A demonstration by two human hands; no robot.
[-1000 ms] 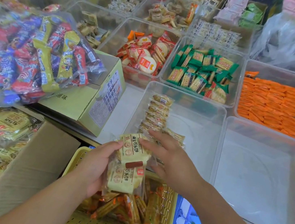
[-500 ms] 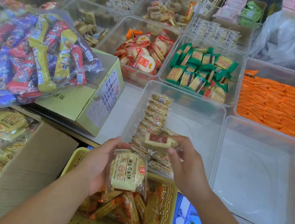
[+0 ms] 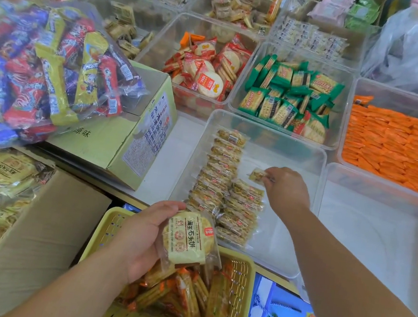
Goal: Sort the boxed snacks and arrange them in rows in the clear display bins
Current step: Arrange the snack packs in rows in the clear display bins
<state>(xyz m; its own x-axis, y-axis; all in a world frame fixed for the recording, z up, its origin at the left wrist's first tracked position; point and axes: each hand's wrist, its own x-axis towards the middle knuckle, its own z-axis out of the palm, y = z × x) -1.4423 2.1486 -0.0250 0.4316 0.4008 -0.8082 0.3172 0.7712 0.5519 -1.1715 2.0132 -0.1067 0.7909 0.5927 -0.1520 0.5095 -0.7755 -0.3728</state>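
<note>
Right hand [image 3: 287, 193] is inside the clear rectangular plastic display bin [image 3: 285, 145], thumb and fingertips pinching a small clear-wrapped biscuit packet [image 3: 257, 175] just beyond the far end of the shorter row of like packets [image 3: 242, 211]. I cannot tell whether it touches the floor. Left hand [image 3: 142, 240] grips a round biscuit pack with a pale yellow label [image 3: 188, 238], thumb over its top edge, above the yellow perforated plastic basket [image 3: 246, 284] of orange-wrapped crackers [image 3: 188, 298].

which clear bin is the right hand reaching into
The near middle bin with two rows of tan packets; the right hand pinches a loose packet there.
</note>
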